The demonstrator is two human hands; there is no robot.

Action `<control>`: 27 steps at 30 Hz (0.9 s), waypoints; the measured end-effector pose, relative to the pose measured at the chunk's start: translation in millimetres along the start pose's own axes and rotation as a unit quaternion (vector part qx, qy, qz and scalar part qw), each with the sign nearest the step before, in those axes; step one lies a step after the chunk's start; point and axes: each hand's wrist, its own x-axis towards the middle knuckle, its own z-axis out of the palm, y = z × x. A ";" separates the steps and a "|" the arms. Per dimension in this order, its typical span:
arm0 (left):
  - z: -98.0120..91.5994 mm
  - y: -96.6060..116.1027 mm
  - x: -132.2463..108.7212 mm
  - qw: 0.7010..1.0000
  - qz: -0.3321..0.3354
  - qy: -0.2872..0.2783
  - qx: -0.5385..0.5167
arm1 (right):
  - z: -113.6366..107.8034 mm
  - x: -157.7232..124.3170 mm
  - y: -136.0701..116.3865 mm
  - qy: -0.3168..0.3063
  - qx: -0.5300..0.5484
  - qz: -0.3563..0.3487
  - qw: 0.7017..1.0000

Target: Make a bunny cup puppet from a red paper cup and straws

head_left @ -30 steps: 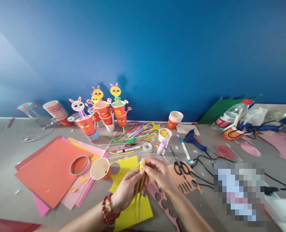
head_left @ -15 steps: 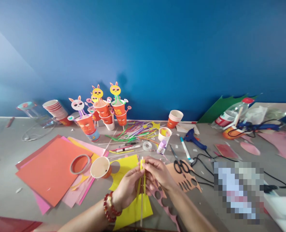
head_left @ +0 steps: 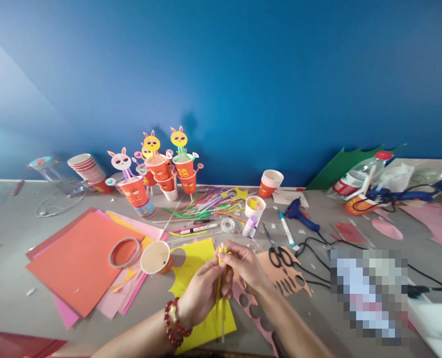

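My left hand (head_left: 201, 294), with red beaded bracelets at its wrist, is closed around a thin pale stick (head_left: 223, 334) and narrow yellow strips (head_left: 217, 307) lying along it. Thumb and fingers of my right hand (head_left: 246, 266) pinch the upper end of the same bundle. Whether the strips are paper or pipe cleaners I cannot tell. The bundle stands nearly upright in view over a cut yellow sheet (head_left: 193, 253). Left of the hands is a paper cup (head_left: 155, 257), open side facing me.
Orange and pink sheets (head_left: 75, 263) with a tape roll (head_left: 124, 252) lie left. Rabbit-faced cup figures (head_left: 132, 191) stand behind, beside colourful pipe cleaners (head_left: 209, 203). On the right are black-handled scissors (head_left: 280, 257), a blue glue gun (head_left: 301, 215) with cords, and a plastic bottle (head_left: 363, 174).
Both hands and the bundle have shifted slightly to the right. The right fingers have closed further over the top of the bundle, and the stick's lower end sits a little higher.
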 end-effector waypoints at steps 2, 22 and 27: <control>0.5 -0.9 -0.3 1.000 0.000 0.010 0.003 | 0.4 0.4 -3.3 0.018 -0.002 -0.019 1.000; -6.3 -6.3 -1.3 1.000 -0.008 -0.021 0.017 | -2.2 1.8 -2.5 0.056 0.029 -0.017 0.998; -3.9 -1.0 -0.2 0.999 -0.018 -0.027 0.008 | -3.8 1.5 -3.3 0.058 0.022 -0.020 0.998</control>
